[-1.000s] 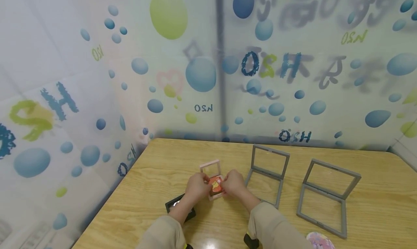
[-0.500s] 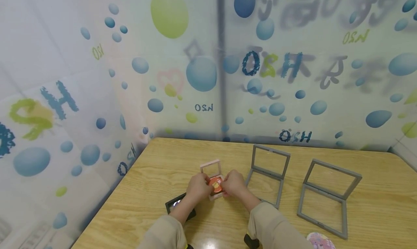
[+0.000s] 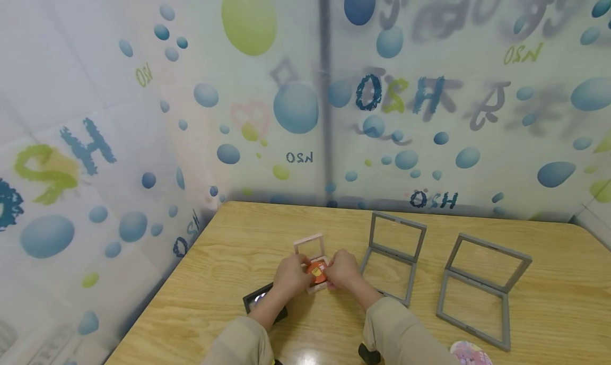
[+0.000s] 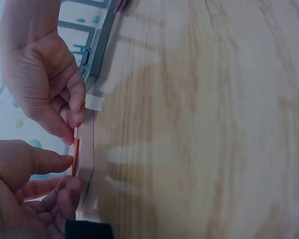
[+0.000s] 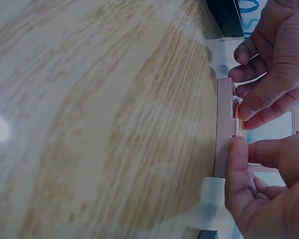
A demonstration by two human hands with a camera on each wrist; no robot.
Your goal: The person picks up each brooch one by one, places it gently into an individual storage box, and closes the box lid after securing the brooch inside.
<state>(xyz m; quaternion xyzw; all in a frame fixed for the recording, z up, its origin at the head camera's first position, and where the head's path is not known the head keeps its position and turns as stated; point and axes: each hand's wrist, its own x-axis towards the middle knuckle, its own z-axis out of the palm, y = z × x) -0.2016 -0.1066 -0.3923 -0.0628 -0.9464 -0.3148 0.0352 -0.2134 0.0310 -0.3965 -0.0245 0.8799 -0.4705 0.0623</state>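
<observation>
A small pink display frame (image 3: 309, 240) stands with its lid raised on the table in front of me. Within its lower half sits a round orange badge (image 3: 316, 271) with a yellow and pink picture. From the left, my left hand (image 3: 292, 275) pinches the badge; its thumb (image 5: 247, 112) lies on the orange face. My right hand (image 3: 345, 269) pinches the badge's opposite edge, its thumb (image 5: 237, 149) at the frame's front wall (image 4: 86, 149). Fingertips hide both sides of the badge. A bit of pink shows under the right hand.
Two grey display frames (image 3: 414, 280) (image 3: 507, 322) stand opened on the right of the wooden table (image 3: 258, 227). A black frame (image 3: 251, 301) with something shiny in it lies partly under my left forearm. A round pink picture badge (image 3: 470, 353) lies at the front right.
The orange badge's picture has turned and its tilt has shifted a little between my fingers. Both hands stay at the pink frame, with only small finger movements.
</observation>
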